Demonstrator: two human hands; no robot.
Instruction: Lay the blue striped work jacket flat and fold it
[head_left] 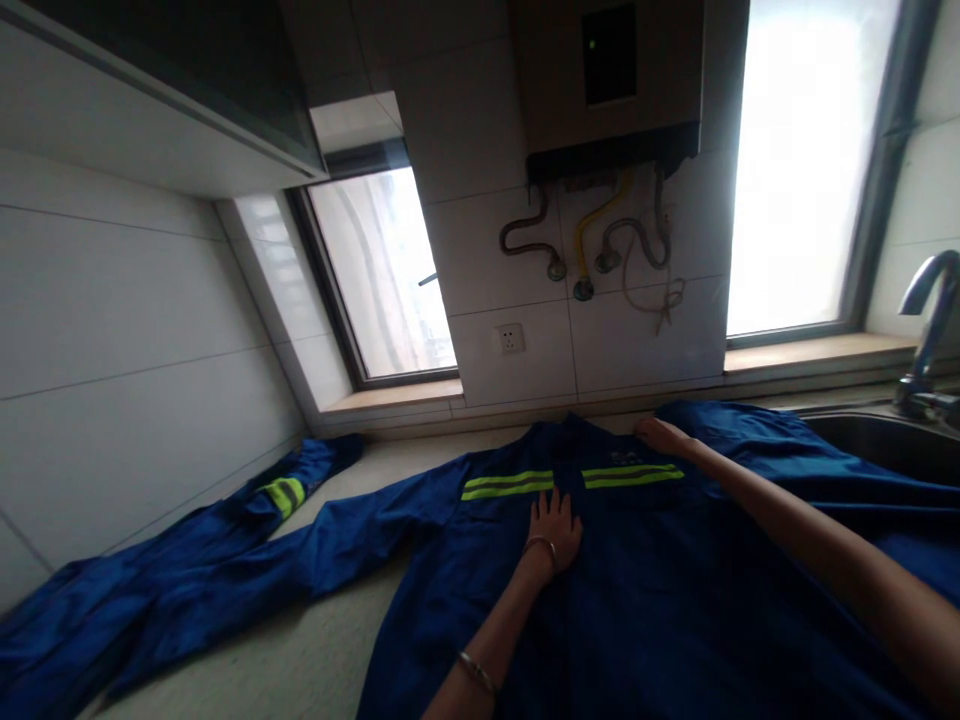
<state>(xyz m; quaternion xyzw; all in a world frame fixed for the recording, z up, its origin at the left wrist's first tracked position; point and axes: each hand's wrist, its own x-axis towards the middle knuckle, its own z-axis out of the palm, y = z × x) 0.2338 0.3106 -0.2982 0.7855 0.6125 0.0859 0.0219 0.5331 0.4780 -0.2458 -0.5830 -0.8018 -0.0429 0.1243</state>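
Observation:
A blue work jacket point(630, 590) with yellow-green reflective strips across its chest lies spread on the countertop. My left hand point(555, 530) rests flat on its front, fingers apart, just below the strips. At the far shoulder edge, near the collar, my right hand point(664, 437) has its fingers drawn together on the cloth. The fingertips there are small and dim. One blue sleeve point(352, 530) stretches leftward over the counter. More blue cloth point(765, 440) lies beyond my right arm, reaching toward the sink.
Blue cloth with a reflective band point(285, 495) lies along the left wall. A sink point(862, 430) with a curved faucet point(930, 320) is at the right. Above hang a water heater point(611, 80) and its hoses. A cabinet point(165, 90) overhangs the left side.

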